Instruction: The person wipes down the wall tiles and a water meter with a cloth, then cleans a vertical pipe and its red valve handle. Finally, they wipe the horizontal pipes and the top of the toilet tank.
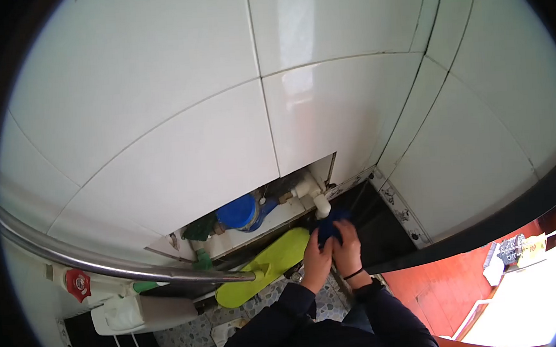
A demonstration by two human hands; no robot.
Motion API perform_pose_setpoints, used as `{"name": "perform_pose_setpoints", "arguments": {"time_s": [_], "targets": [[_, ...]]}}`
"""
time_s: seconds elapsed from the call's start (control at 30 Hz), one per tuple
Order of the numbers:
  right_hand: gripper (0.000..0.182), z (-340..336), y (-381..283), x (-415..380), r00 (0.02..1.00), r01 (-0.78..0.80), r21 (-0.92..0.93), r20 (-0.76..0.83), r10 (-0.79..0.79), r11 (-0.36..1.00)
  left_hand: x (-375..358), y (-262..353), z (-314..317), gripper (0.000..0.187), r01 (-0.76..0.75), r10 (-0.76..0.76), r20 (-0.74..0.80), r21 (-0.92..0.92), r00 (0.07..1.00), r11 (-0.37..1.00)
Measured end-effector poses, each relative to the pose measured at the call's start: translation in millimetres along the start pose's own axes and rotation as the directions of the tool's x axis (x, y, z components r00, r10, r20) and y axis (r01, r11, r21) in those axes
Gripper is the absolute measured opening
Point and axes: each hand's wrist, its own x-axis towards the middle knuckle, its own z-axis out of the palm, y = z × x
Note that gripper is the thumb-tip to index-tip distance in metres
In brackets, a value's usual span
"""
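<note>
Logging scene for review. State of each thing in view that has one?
left hand: closed on the dark blue cloth, beside the right.
right hand: closed on the same cloth.
dark blue cloth: bunched, held just below the white pipe elbow.
white pipe elbow: fitted, exposed in the wall opening.
blue water meter: lid shut.
red valve handle: position cannot be told.
yellow-green slipper: lying flat on the floor.
</note>
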Motion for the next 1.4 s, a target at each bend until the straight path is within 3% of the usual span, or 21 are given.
{"name": "perform_pose_setpoints", "arguments": {"time_s": [0.1, 0.17, 0.27, 0.37, 0.4, 0.5, 0.6, 0.63, 0.7, 0.8, 0.93, 1.07, 1.17, 1.27, 1.37, 1.4], "targets": [[0.043, 7, 21, -18, 0.999, -0.018, -0.006, 0.046, 0.018, 1.0, -5, -31, -10, 0.043, 0.135, -0.151, 0.136, 0.118, 0.979, 0.984], [0.042, 0, 29, -26, 0.993, -0.052, -0.015, 0.101, 0.054, 0.999, -10, -43, -9, 0.04, 0.131, -0.156, 0.132, 0.18, 0.979, 0.975], [0.04, -32, 15, -25, 0.991, -0.104, -0.041, 0.083, 0.108, 0.994, -6, -10, -9, 0.034, -0.046, 0.006, 0.174, 0.224, 0.985, 0.974], [0.04, -85, -25, -5, 0.998, -0.025, -0.175, 0.048, 0.034, 0.984, 10, 32, 8, 0.032, -0.316, 0.283, 0.19, 0.17, 0.94, 0.933], [0.04, -103, -39, 3, 1.0, 0.011, -0.288, 0.012, -0.008, 0.958, 15, 49, 17, 0.031, -0.333, 0.304, 0.205, 0.129, 0.93, 0.934], [0.043, -161, -81, 31, 0.985, 0.083, -0.441, -0.1, -0.141, 0.893, 37, 132, 39, 0.032, -0.624, 0.61, 0.203, 0.009, 0.766, 0.781], [0.05, -211, -128, 57, 0.934, 0.048, -0.457, -0.295, -0.202, 0.888, 51, 215, 60, 0.034, -0.686, 0.682, 0.213, -0.063, 0.7, 0.725], [0.048, -225, -147, 61, 0.932, -0.021, -0.357, -0.344, -0.11, 0.934, 54, 240, 66, 0.033, -0.705, 0.709, 0.192, -0.101, 0.678, 0.702], [0.045, -248, -166, 71, 0.875, 0.088, -0.498, -0.375, -0.306, 0.863, 59, 281, 79, 0.032, -0.761, 0.781, 0.091, -0.18, 0.618, 0.624], [0.04, -266, -192, 83, 0.831, 0.091, -0.549, -0.417, -0.367, 0.831, 69, 320, 101, 0.035, -0.823, 0.842, -0.01, -0.22, 0.539, 0.524], [0.035, -291, -205, 95, 0.799, 0.072, -0.906, -0.197, -0.567, 0.416, 61, 345, 111, 0.029, -0.609, 0.684, 0.009, -0.446, 0.73, 0.656], [0.038, -295, -194, 96, 0.897, 0.147, -0.881, -0.073, -0.436, 0.449, 58, 330, 119, 0.024, -0.773, 0.792, -0.021, -0.236, 0.61, 0.589], [0.046, -285, -193, 86, 0.913, 0.146, -0.843, -0.086, -0.398, 0.517, 45, 316, 118, 0.031, -0.821, 0.832, -0.075, -0.236, 0.549, 0.521], [0.051, -285, -188, 73, 0.922, 0.206, -0.776, -0.05, -0.384, 0.597, 21, 298, 112, 0.042, -0.794, 0.832, 0.039, -0.277, 0.553, 0.541], [0.051, -285, -176, 64, 0.936, 0.215, -0.714, -0.044, -0.349, 0.667, 3, 276, 121, 0.048, -0.831, 0.855, 0.066, -0.21, 0.514, 0.515], [0.052, -282, -170, 61, 0.942, 0.206, -0.694, -0.049, -0.331, 0.69, 0, 270, 121, 0.049, -0.811, 0.834, 0.106, -0.195, 0.541, 0.551]]}}
